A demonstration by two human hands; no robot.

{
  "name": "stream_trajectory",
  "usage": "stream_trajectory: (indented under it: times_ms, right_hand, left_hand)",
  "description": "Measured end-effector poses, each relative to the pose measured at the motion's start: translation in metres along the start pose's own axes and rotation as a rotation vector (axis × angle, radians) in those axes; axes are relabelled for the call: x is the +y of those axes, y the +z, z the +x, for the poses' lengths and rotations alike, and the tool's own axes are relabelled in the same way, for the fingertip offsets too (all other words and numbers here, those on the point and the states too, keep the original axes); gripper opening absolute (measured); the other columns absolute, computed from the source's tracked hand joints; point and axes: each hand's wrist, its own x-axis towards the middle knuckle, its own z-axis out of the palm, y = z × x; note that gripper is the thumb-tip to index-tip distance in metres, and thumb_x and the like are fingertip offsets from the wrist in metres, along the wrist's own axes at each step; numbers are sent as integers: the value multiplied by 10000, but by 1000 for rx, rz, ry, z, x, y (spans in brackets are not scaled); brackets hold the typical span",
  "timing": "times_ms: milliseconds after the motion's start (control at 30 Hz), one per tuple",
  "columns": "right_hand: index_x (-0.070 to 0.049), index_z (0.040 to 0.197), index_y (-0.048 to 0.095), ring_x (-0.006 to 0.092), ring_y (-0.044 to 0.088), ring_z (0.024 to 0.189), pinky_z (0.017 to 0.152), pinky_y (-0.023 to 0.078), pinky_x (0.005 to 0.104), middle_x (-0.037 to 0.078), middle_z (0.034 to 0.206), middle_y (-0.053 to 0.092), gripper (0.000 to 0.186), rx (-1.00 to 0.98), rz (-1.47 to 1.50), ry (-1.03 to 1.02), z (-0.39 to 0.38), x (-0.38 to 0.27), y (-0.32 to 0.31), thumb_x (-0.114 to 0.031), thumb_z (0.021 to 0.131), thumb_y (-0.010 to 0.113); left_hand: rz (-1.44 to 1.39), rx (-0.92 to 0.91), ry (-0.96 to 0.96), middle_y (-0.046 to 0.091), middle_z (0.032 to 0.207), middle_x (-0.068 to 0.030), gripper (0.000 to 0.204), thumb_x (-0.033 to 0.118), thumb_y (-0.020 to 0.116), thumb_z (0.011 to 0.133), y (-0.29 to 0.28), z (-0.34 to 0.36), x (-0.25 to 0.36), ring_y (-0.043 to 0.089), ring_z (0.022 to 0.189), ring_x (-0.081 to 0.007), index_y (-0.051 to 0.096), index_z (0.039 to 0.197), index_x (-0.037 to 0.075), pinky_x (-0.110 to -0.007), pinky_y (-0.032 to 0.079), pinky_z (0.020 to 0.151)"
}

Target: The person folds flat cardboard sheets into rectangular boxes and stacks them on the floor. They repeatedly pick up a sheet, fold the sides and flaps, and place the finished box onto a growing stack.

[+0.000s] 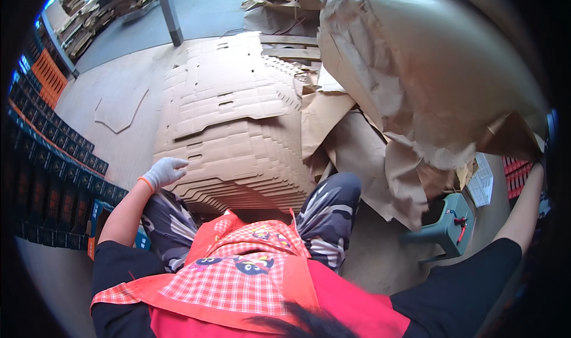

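Observation:
My left hand, in a white knit glove with an orange cuff, is open with loosely bent fingers at the near left of a stack of flat, die-cut cardboard sheets. It holds nothing. My right forearm reaches up along the far right to the edge of a large crumpled mass of brown wrapping paper; that hand's fingers are hidden there. My knees in camouflage trousers and a red checked apron are below the stack.
Rows of dark boxes and orange items line the left. A green stool with red tools stands at lower right, near red packages. Behind are a wooden pallet, a grey post and piled cardboard.

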Motion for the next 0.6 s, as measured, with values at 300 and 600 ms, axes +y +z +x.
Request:
stream_trajectory:
  times_ms: [300, 600]
  right_hand:
    - [-20, 1121, 583, 183, 602, 722, 705, 500, 296, 92, 728, 609, 353, -211, -426, 254, -67, 193, -22, -302, 912, 550]
    - [-27, 1092, 604, 187, 601, 676, 672, 502, 302, 91, 656, 600, 357, -621, -668, 404, -153, 294, 47, -324, 898, 567]
  left_hand:
    - [-122, -68, -131, 648, 1153, -168, 408, 219, 621, 845, 20, 23, 42, 631, 1071, -249, 607, 1198, 14, -314, 487, 930]
    - [135, -323, 242, 622, 1174, -160, 405, 255, 619, 851, 46, -6, 155, 586, 1093, -316, 598, 1215, 79, -370, 458, 949]
